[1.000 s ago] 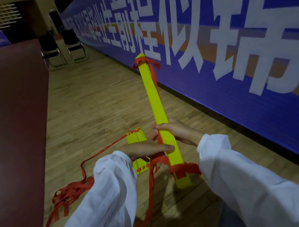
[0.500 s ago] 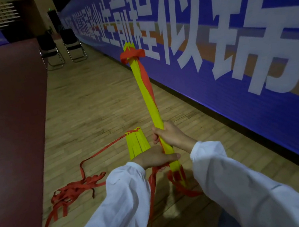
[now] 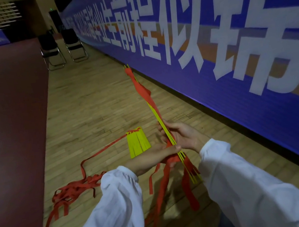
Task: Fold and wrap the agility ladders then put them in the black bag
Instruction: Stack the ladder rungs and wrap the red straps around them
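Yellow rung bundle (image 3: 160, 121), draped in red webbing, is held tilted above the wooden floor (image 3: 91, 105), far end pointing away. Grip: right hand (image 3: 184, 137) curled round its middle, left hand (image 3: 154, 157) clasping it just below. A second rung stack (image 3: 138, 143) lies flat on the floor, its strap tangle (image 3: 73, 190) trailing left.
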Demonstrator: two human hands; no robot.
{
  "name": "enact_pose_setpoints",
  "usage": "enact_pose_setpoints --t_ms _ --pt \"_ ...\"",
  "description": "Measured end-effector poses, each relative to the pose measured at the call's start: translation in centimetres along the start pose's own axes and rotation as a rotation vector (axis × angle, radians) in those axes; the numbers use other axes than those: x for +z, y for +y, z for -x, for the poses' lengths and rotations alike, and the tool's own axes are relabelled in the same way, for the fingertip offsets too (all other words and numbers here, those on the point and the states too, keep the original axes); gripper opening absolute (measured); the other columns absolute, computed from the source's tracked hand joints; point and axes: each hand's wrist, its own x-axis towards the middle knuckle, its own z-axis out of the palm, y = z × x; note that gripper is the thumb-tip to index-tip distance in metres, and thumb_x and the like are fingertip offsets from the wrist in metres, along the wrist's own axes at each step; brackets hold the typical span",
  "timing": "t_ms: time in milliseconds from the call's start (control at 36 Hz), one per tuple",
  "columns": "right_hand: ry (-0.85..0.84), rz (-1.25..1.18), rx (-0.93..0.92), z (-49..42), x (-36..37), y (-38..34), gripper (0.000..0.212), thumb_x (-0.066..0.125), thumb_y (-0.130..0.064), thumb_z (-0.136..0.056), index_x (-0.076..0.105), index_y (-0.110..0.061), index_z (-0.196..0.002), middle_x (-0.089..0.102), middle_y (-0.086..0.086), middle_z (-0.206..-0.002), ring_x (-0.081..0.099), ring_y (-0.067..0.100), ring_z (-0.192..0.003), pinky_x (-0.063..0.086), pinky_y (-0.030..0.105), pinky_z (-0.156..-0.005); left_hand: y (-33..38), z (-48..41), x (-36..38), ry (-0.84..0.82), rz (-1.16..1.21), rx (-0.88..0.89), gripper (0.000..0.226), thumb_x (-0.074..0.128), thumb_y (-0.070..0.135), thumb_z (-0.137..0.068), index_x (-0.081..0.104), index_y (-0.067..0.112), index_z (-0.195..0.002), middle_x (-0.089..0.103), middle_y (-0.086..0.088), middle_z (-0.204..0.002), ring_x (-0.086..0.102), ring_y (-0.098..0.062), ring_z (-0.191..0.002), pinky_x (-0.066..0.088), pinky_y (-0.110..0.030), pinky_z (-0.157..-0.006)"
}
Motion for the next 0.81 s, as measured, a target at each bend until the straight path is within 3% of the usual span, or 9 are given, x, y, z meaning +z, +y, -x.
enact_pose_setpoints --t_ms 83,167,278,444,556,667,806 --pt "0.018 0.033 -0.013 0.2 -0.1 0.1 0.029 0.052 -0.022 -0.085 0.073 -0.006 -0.073 0.067 0.003 -0.062 0.064 0.009 -0.050 0.054 0.021 -0.048 0.2 0.2 -0.1 -0.057 0.019 -0.011 0.057 0.061 0.075 -0.069 0.066 0.018 -0.067 0.064 -0.002 -0.059 0.059 -0.011 -0.055 0.046 -0.023 -0.060" --pt "0.014 0.063 -0.032 0.6 -0.1 0.0 0.024 0.041 -0.015 -0.098 0.063 -0.008 -0.090 0.068 0.003 -0.065 0.066 0.010 -0.051 0.053 0.022 -0.046 0.1 0.5 -0.4 -0.105 0.022 -0.059 0.059 0.063 0.077 -0.065 0.072 0.018 -0.071 0.069 -0.004 -0.068 0.063 -0.012 -0.058 0.049 -0.023 -0.061" --pt "-0.010 0.179 -0.054 1.0 -0.1 -0.4 0.021 0.037 -0.012 -0.100 0.058 -0.009 -0.096 0.069 0.004 -0.069 0.068 0.011 -0.057 0.055 0.024 -0.049 -0.5 0.8 -1.0 -0.118 0.012 -0.160 0.057 0.067 0.070 -0.067 0.075 0.014 -0.072 0.072 -0.010 -0.076 0.067 -0.017 -0.064 0.053 -0.026 -0.067" --pt "0.062 0.373 -0.144 0.7 -0.3 -0.8 0.011 0.051 -0.012 -0.096 0.061 -0.011 -0.100 0.071 0.009 -0.077 0.071 0.016 -0.062 0.059 0.024 -0.057 -0.5 1.0 -1.4 -0.029 0.043 -0.228 0.045 0.062 0.050 -0.086 0.073 0.006 -0.081 0.071 -0.013 -0.076 0.066 -0.015 -0.061 0.053 -0.025 -0.066" --pt "0.114 0.481 -0.171 0.4 -0.5 -0.6 0.011 0.055 -0.014 -0.095 0.059 -0.014 -0.104 0.069 0.009 -0.077 0.069 0.018 -0.063 0.057 0.027 -0.057 0.5 1.2 -1.2 -0.016 -0.019 -0.247 0.042 0.050 0.038 -0.096 0.071 0.009 -0.074 0.071 -0.003 -0.062 0.065 -0.008 -0.053 0.047 -0.015 -0.054" --pt "0.194 0.651 -0.223 0.2 -0.7 -0.3 0.008 0.059 -0.019 -0.094 0.060 -0.018 -0.102 0.060 0.020 -0.083 0.051 0.009 -0.043 0.037 0.018 -0.035 0.6 0.9 -1.4 -0.009 -0.065 -0.242 0.039 0.056 0.036 -0.094 0.074 0.011 -0.072 0.071 -0.007 -0.065 0.066 -0.009 -0.055 0.051 -0.019 -0.059" --pt "0.238 0.718 -0.247 0.2 -0.7 -0.3 0.006 0.061 -0.021 -0.093 0.060 -0.022 -0.099 0.061 0.016 -0.086 0.052 0.011 -0.051 0.037 0.019 -0.039 0.1 0.6 -1.4 0.021 -0.069 -0.227 0.042 0.064 0.022 -0.091 0.070 0.017 -0.050 0.071 -0.002 -0.061 0.065 -0.006 -0.052 0.052 -0.018 -0.055"
